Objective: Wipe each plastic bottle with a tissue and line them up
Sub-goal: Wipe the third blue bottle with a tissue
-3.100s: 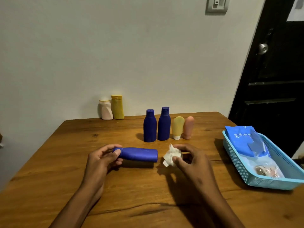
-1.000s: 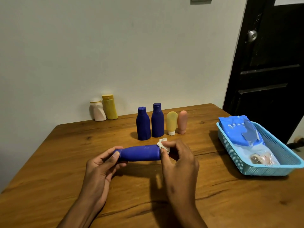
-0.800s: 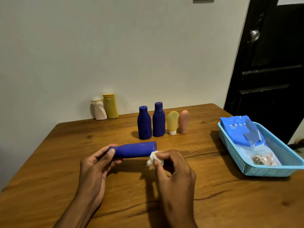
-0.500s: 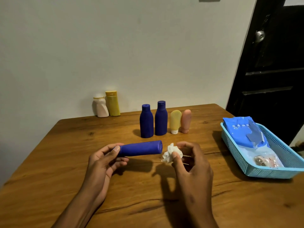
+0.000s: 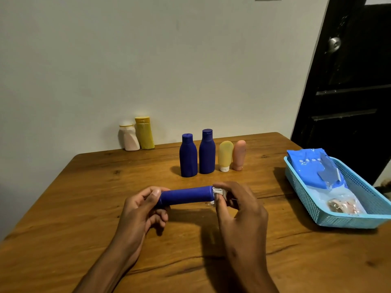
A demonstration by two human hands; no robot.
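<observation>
The left hand (image 5: 143,205) grips the cap end of the blue bottle (image 5: 186,195) and holds it sideways, just above the wooden table (image 5: 84,208), prob. so the far end is easy to reach. The right hand (image 5: 239,206) pinches a white tissue (image 5: 219,192) vs. the bottle's flat end, likely to rub it clean. Four bottles, two blue (image 5: 197,154), one yellow (image 5: 225,155), one pink (image 5: 239,154), stand side by side in a row behind. Two more (image 5: 137,135) wait by the wall. The cap is hidden by fingers. Most of the tissue is hidden too.
</observation>
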